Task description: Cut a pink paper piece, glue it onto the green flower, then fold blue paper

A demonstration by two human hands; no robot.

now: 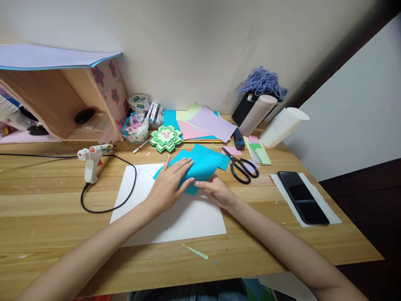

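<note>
Sheets of blue paper (203, 163) lie over a white sheet (188, 221), and the front one bulges upward in a curve. My left hand (169, 182) rests on the blue paper with its fingers stretched out and its thumb reaching toward my right thumb. At the near edge of the curved sheet, my right hand (219, 192) pinches the paper between thumb and fingers. Part of its fingers is hidden beneath the sheet. Black-handled scissors (242, 169) lie just right of the blue paper. Behind my left hand sits a layered green paper flower (166, 138).
A glue gun (92, 161) with a looping cord stands left. Behind are a wooden box (109, 92), a tub of scraps (134, 131), coloured sheets (213, 121) and a holder with blue yarn (263, 83). A white roll (283, 127) and a phone (302, 196) are right.
</note>
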